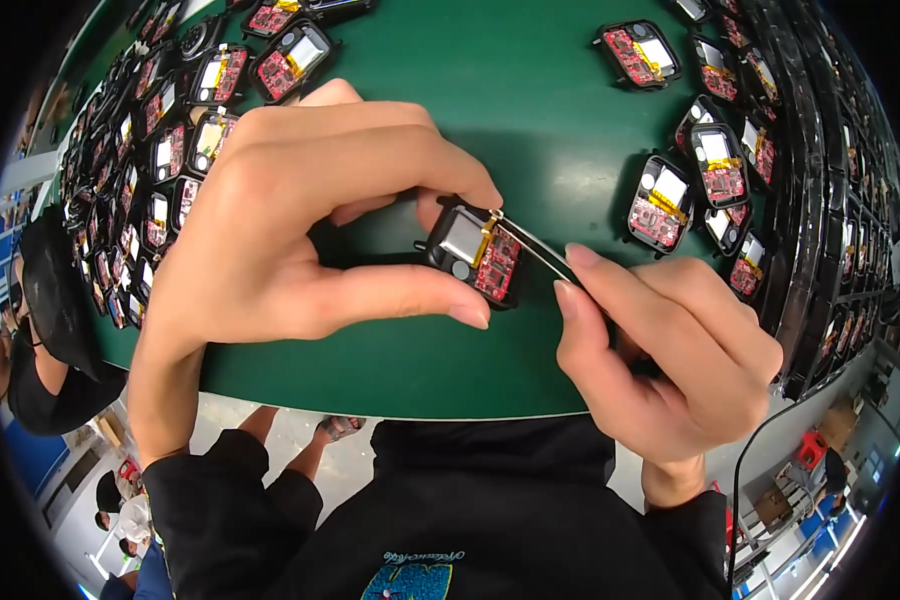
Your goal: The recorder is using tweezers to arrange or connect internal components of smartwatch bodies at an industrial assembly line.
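Observation:
Over the middle of the green table, my left hand grips an opened watch case between thumb and fingers. Inside the black case show a silver battery, a red circuit board and a strip of yellow tape. My right hand pinches a pair of metal tweezers. Their tips reach the case's upper edge, close to my left index fingertip and the end of the yellow tape. Whether the tips clasp anything there is too small to tell.
Many similar opened watch cases crowd the left of the green table. Several more, such as one watch case, lie on the right. Beyond them stand black trays holding more cases. A person in dark clothing is at the far left.

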Demonstrator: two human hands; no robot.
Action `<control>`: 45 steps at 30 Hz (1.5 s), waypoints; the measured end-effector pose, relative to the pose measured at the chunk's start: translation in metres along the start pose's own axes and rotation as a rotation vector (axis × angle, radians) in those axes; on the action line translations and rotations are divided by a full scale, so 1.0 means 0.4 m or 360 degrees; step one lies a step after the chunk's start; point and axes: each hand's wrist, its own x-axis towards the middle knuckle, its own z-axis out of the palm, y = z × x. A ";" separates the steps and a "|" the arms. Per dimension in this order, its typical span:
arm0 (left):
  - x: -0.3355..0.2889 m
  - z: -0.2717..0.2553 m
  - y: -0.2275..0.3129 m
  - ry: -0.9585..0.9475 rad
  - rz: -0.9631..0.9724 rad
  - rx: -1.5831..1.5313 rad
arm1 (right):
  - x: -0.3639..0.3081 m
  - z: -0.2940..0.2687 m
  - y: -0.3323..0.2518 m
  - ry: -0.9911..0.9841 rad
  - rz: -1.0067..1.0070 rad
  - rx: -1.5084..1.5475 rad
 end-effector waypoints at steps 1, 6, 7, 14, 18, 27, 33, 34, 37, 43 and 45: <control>0.000 0.000 0.001 0.0010 0.0000 -0.0003 | 0.001 0.000 -0.001 0.0008 -0.0007 -0.0008; 0.000 -0.001 0.003 -0.0013 -0.0007 -0.0012 | -0.003 0.013 0.010 0.0043 -0.0070 -0.0011; 0.001 -0.002 0.003 -0.0023 -0.0005 -0.0009 | -0.004 0.014 0.013 0.0044 -0.0084 0.0006; 0.001 -0.027 -0.020 -0.0167 0.0056 -0.0103 | 0.007 -0.016 0.000 -0.0123 0.0162 0.0194; 0.001 -0.023 -0.021 -0.0188 0.0071 -0.0113 | 0.013 -0.029 -0.001 -0.0194 0.0205 0.0217; 0.004 -0.013 -0.023 -0.0126 0.0133 -0.0126 | 0.012 -0.029 -0.005 -0.0221 0.0280 0.0219; 0.006 -0.004 -0.026 -0.0091 0.0169 -0.0113 | 0.012 -0.028 -0.010 -0.0219 0.0309 0.0198; 0.007 -0.003 -0.025 -0.0079 0.0189 -0.0113 | 0.013 -0.028 -0.012 -0.0228 0.0318 0.0192; 0.008 -0.006 -0.020 -0.0109 0.0143 -0.0134 | 0.013 -0.025 -0.009 -0.0231 0.0309 0.0195; 0.011 -0.014 -0.012 -0.0171 0.0161 -0.0084 | 0.009 -0.019 -0.008 -0.0192 0.0281 0.0207; 0.009 -0.014 -0.006 -0.0157 0.0150 -0.0069 | 0.007 -0.017 -0.005 -0.0156 0.0286 0.0224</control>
